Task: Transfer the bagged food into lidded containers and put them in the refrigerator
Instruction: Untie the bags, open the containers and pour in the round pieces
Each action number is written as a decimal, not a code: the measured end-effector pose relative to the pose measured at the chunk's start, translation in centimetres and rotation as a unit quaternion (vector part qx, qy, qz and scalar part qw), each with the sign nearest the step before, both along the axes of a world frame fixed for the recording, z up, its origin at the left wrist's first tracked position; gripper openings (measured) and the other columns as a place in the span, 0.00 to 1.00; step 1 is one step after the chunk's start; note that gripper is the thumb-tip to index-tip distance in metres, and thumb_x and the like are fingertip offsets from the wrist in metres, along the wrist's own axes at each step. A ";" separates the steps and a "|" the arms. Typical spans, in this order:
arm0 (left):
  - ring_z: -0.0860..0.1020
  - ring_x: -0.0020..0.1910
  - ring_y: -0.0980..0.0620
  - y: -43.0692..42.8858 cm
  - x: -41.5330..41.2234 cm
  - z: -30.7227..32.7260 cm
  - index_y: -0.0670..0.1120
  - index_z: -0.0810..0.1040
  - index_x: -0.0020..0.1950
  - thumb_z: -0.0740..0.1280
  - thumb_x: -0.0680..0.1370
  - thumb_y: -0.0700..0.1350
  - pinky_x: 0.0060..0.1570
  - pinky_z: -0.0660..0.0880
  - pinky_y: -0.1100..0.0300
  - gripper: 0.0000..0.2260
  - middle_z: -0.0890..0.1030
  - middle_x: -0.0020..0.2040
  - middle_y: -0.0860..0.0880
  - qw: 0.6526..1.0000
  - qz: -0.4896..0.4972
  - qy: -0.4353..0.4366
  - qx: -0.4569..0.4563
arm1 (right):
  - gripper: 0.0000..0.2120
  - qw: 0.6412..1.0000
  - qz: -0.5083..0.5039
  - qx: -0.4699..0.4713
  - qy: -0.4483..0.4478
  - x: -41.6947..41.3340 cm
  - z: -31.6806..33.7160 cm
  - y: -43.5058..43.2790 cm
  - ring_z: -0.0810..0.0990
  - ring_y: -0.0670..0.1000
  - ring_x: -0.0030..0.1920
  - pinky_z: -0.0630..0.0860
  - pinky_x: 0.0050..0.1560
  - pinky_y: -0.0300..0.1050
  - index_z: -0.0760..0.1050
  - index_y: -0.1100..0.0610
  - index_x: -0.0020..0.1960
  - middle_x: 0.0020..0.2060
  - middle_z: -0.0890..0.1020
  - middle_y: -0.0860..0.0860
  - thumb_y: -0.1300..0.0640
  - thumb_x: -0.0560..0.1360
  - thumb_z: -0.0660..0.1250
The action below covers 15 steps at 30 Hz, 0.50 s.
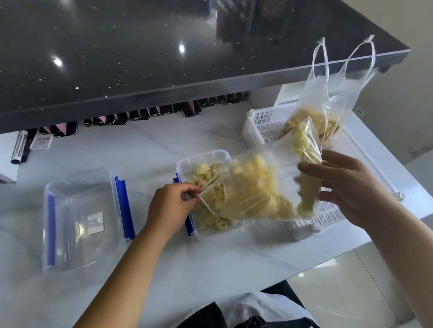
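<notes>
A clear plastic bag [260,190] of pale yellow food pieces lies tilted over an open clear container [200,157] with blue clips. Several pieces lie inside the container. My left hand [170,206] pinches the bag's mouth and handles at the container's near left side. My right hand [343,184] grips the bag's raised bottom end. A second clear bag [326,107] with yellow food stands upright in a white basket [262,128] at the right.
A clear lid [81,220] with blue clips lies upside down on the white counter at the left. A dark raised counter [141,54] overhangs the back. A marker pen [18,148] lies at the far left. The counter's edge drops off at the right.
</notes>
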<state>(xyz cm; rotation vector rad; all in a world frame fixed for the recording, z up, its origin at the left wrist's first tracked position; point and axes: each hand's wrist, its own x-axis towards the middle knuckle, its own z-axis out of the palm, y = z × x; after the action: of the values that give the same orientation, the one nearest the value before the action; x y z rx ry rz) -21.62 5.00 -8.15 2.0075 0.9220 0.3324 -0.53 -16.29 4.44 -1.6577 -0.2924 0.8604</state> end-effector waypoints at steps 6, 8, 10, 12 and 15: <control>0.71 0.61 0.46 0.8 0.2 -2.5 0.47 0.86 0.50 0.76 0.73 0.47 0.58 0.66 0.56 0.07 0.80 0.59 0.49 0.976 -0.031 -0.008 0.215 | 0.23 1.000 0.005 0.009 -0.010 0.0 0.6 0.2 0.83 0.57 0.45 0.75 0.59 0.71 0.80 0.61 0.59 0.46 0.82 0.60 0.59 0.64 0.76; 0.71 0.65 0.44 1.1 0.1 -3.3 0.47 0.86 0.48 0.76 0.73 0.46 0.62 0.66 0.50 0.06 0.80 0.62 0.48 0.975 -0.030 -0.018 0.221 | 0.23 1.000 0.010 0.008 -0.010 -0.1 0.8 0.1 0.83 0.56 0.44 0.75 0.59 0.71 0.80 0.63 0.59 0.45 0.82 0.60 0.59 0.64 0.75; 0.72 0.67 0.43 1.0 0.0 -3.9 0.46 0.85 0.47 0.77 0.72 0.44 0.65 0.67 0.46 0.05 0.80 0.63 0.46 0.976 -0.029 -0.032 0.215 | 0.24 1.000 0.008 0.012 -0.011 -0.1 0.9 0.1 0.83 0.56 0.44 0.75 0.59 0.70 0.79 0.65 0.59 0.45 0.81 0.60 0.59 0.65 0.75; 0.71 0.69 0.43 0.7 0.0 -4.3 0.46 0.85 0.47 0.76 0.73 0.43 0.68 0.67 0.44 0.05 0.79 0.65 0.45 0.981 -0.019 -0.040 0.191 | 0.25 1.000 0.010 0.012 -0.015 -0.1 1.1 0.2 0.83 0.56 0.44 0.75 0.59 0.70 0.78 0.65 0.60 0.45 0.81 0.59 0.58 0.65 0.75; 0.67 0.73 0.42 0.2 0.1 -4.6 0.45 0.85 0.49 0.75 0.74 0.41 0.70 0.66 0.41 0.05 0.76 0.69 0.44 0.985 -0.007 -0.053 0.162 | 0.20 1.000 0.017 0.001 -0.015 -0.3 1.1 0.4 0.83 0.55 0.43 0.76 0.58 0.68 0.81 0.62 0.56 0.43 0.83 0.58 0.59 0.65 0.75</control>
<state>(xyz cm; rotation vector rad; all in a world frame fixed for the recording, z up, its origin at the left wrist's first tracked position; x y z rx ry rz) -21.56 5.18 -12.75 2.2656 0.8269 0.6076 -0.79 -15.87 5.54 -1.6688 -0.3425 0.8603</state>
